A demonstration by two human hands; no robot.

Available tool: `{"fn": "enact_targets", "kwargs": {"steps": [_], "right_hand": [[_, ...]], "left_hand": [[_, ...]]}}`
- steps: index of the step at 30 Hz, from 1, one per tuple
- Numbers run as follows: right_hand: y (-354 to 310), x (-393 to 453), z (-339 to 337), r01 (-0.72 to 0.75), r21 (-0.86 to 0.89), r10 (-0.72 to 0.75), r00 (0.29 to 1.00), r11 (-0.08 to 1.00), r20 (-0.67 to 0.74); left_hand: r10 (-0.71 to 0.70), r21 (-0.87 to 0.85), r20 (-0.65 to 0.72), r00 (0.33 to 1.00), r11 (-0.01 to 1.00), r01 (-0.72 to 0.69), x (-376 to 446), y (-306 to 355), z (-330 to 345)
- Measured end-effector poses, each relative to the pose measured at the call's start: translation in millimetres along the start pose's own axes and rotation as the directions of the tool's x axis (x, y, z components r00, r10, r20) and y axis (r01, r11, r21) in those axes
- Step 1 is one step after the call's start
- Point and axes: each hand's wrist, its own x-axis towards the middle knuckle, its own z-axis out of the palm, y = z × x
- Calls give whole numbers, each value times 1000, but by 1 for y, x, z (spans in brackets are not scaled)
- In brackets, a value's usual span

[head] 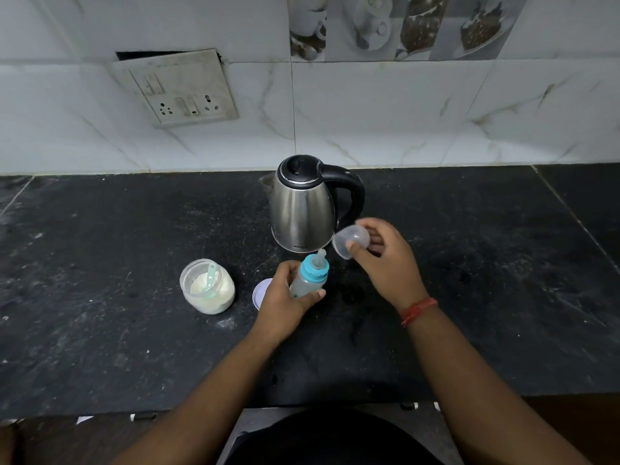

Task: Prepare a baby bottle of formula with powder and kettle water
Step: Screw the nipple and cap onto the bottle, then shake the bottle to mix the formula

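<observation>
My left hand [284,302] grips a clear baby bottle [309,278] with a blue collar and teat, tilted toward the kettle. My right hand [385,260] holds the bottle's clear dome cap [349,241] just right of the teat, apart from it. A steel electric kettle [303,209] with a black lid and handle stands shut behind both hands. Left of the bottle, an open glass jar [207,286] holds white powder with a pale green scoop stuck in it.
A round white lid [260,292] lies flat on the black stone counter [134,263], partly hidden behind my left hand. A wall socket panel [181,90] hangs on the tiled wall at the back left. The counter's front edge runs near my body.
</observation>
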Motion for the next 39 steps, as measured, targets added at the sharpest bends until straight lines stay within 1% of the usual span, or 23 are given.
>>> {"fn": "enact_targets", "kwargs": {"steps": [1,2,3,5,7,11,15,17,20,23,25,28,30,33,36,37,38,39], "right_hand": [[-11,0,3,33,46,-35,998,998,52],[-19,-1,6,74,46,-78,992,996,101],[-24,-2,10,122,-3,-121,982,992,148],[-27,-4,18,211,-153,-169,954,966,246],[-25,-9,26,233,-213,-165,941,949,294],[-19,-15,36,202,-163,-158,955,966,249],[-15,-19,37,188,-147,-152,962,971,226],[-12,-24,37,163,-123,-138,972,979,192],[-6,-32,34,125,-86,-110,982,988,153],[-1,-31,33,95,-97,-78,984,991,163],[0,-36,36,49,-94,-30,981,994,191],[5,-44,41,-28,-8,29,979,1000,201],[7,-44,40,-27,17,24,982,999,189],[7,-42,36,-21,0,21,981,1000,195],[11,-45,31,-57,19,54,988,998,144],[12,-46,28,-67,28,63,991,997,122],[15,-47,25,-73,32,69,992,997,104],[17,-47,21,-77,33,74,993,996,93]], "left_hand": [[-1,-11,2,1000,1000,1,0,0,0],[0,-23,3,1000,1000,0,0,0,1],[4,-34,4,1000,999,-4,0,1,1],[22,-45,5,1000,999,-22,0,3,-1],[44,-44,9,999,998,-43,-1,6,-4],[41,4,13,999,999,-41,-2,9,-10],[82,128,-9,997,988,-80,-2,13,-15],[104,175,8,995,979,-104,-2,15,-18],[108,192,41,993,975,-114,-6,19,-18],[101,207,64,993,972,-112,-9,25,-14],[120,225,68,990,965,-132,-9,32,-11],[156,274,66,986,947,-168,-10,40,-5],[152,250,69,986,954,-165,-13,41,-2],[136,189,99,986,970,-153,-20,40,4],[213,160,154,965,958,-237,-31,33,11],[233,208,178,956,941,-268,-34,25,12],[231,315,202,952,905,-287,-39,15,12],[208,449,216,954,846,-287,-43,3,12]]}}
